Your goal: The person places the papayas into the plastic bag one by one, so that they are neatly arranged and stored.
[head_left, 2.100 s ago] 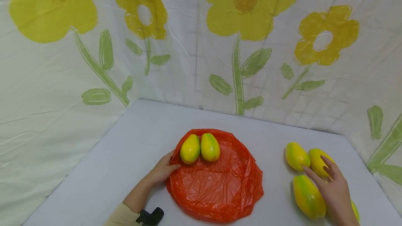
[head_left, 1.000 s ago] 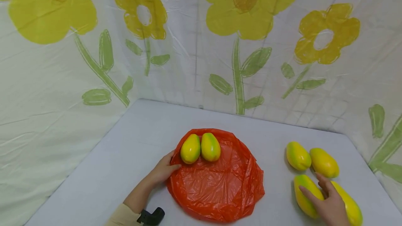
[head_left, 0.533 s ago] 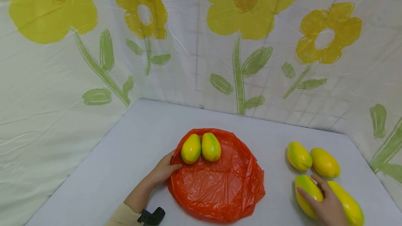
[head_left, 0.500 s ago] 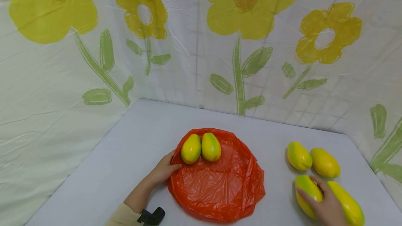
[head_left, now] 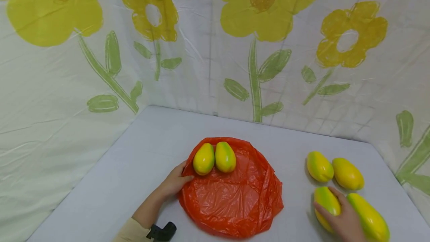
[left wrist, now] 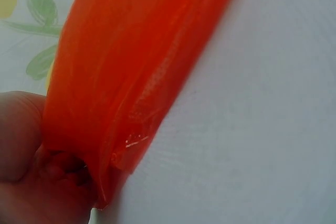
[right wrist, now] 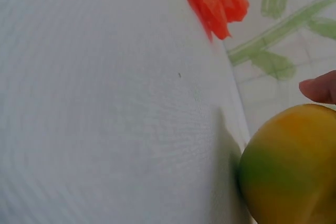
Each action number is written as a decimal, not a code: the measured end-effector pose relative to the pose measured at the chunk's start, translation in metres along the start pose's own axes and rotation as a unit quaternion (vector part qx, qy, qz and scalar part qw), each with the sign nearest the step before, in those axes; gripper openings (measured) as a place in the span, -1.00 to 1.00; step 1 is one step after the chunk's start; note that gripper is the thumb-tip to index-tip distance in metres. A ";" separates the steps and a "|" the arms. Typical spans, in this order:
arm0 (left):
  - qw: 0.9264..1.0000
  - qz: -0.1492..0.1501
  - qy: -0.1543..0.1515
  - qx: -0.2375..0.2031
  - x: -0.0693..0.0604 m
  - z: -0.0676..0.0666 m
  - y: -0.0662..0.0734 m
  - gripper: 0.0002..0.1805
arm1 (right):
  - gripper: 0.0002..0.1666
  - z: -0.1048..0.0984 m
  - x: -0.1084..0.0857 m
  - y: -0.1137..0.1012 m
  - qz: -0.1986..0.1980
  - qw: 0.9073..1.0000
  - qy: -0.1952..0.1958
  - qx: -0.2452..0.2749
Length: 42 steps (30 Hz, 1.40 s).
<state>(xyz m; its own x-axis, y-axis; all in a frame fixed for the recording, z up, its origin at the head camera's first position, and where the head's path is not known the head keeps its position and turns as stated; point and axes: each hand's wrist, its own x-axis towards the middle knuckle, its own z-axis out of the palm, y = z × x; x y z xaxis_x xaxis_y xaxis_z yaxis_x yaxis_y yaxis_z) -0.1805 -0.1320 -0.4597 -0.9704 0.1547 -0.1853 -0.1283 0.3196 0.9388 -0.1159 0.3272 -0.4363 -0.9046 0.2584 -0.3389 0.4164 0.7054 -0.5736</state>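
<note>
A red plastic bag point(head_left: 231, 204) lies spread open on the table, with two yellow-green papayas point(head_left: 203, 160) side by side at its far left. My left hand point(head_left: 174, 180) grips the bag's left rim, the thumb on the inner side. In the left wrist view, that hand point(left wrist: 23, 150) holds the folded red film point(left wrist: 121, 61). At the right, my right hand point(head_left: 347, 219) grasps the near left papaya point(head_left: 326, 201), thumb on one side and fingers on the other. The right wrist view has this papaya point(right wrist: 286, 166) close to the tabletop, one fingertip point(right wrist: 320, 87) above it.
Behind the right hand lie two more papayas, one yellow-green point(head_left: 320, 166) and one mostly yellow point(head_left: 348, 174). Another large papaya point(head_left: 369, 217) sits just right of the hand. A flower-printed curtain point(head_left: 195, 77) rises behind the white table point(head_left: 161, 133).
My right hand has come nearer from over the back papayas and closed round the near left one, which has shifted slightly left. The left hand and the bag stay put.
</note>
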 end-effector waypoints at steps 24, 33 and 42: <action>1.000 -0.003 0.005 0.010 0.000 0.001 -0.001 -0.37 | 0.36 0.001 -0.002 -0.001 0.008 1.000 -0.005 -0.017; 1.000 -0.001 0.001 0.017 0.001 0.001 -0.002 -0.38 | 0.31 0.003 -0.002 0.000 -0.006 1.000 -0.005 -0.026; 1.000 -0.001 -0.002 0.015 0.000 0.000 -0.001 -0.38 | 0.33 0.002 -0.003 -0.004 0.005 1.000 -0.002 -0.020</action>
<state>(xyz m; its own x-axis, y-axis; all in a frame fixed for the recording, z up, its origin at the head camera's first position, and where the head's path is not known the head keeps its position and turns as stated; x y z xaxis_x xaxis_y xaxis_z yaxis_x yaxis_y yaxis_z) -0.1806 -0.1326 -0.4605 -0.9693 0.1583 -0.1881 -0.1236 0.3475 0.9295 -0.1142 0.3223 -0.4347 -0.9000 0.2636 -0.3472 0.4218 0.7281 -0.5404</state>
